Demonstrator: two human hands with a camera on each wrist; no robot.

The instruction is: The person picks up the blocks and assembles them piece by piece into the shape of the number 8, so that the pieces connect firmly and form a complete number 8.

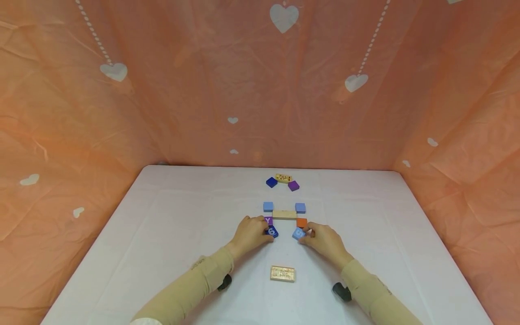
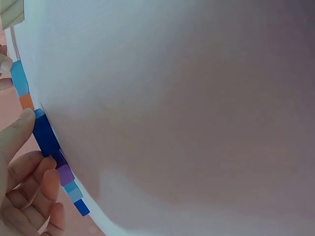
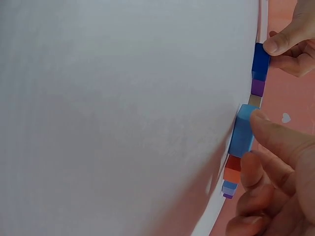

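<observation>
In the head view my left hand (image 1: 249,234) pinches a dark blue block marked 6 (image 1: 272,232) between thumb and fingers. My right hand (image 1: 325,241) likewise pinches a light blue block (image 1: 298,233), turned at an angle. Just behind the dark blue one lies a purple block with a Y (image 1: 268,220), partly covered by my left fingers. An orange block (image 1: 302,222) lies behind the light blue one. Both wrist views show the pinched blocks, dark blue (image 2: 46,132) and light blue (image 3: 241,132), at table level between thumb and fingertips.
A plain wooden plank (image 1: 284,215) joins two rows, with light blue blocks (image 1: 268,206) (image 1: 300,208) behind its ends. Farther back lie a printed yellow block (image 1: 283,178), a dark blue block (image 1: 271,182) and a purple block (image 1: 293,185). A patterned wooden block (image 1: 282,273) lies nearer, between my forearms.
</observation>
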